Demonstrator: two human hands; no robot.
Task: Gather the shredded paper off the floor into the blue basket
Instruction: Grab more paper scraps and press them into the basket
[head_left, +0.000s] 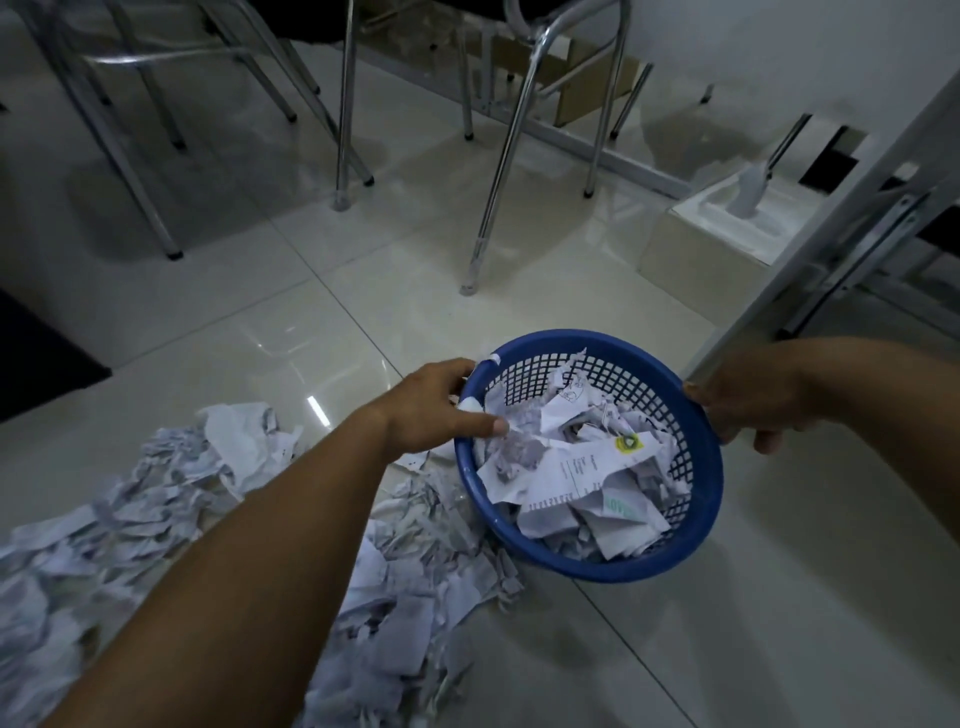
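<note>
The room was dim, with a cool bluish cast. The glossy floor (291, 332) carried soft glare, one small bright streak at middle left and pale reflections under the chair legs (503, 171), whose shadows were faint and diffuse. The wide lens bent straight lines toward the edges, and the paper (130, 519) at lower left was smeared, while the basket (623, 569) was sharp.

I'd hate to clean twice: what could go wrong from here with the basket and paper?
The blue basket is tilted in the right hand, so the scraps inside could slide over its low rim. It already looks fairly full, while a large pile of shredded paper remains on the floor; it may overflow. The metal table leg beside that hand could get knocked.
</note>
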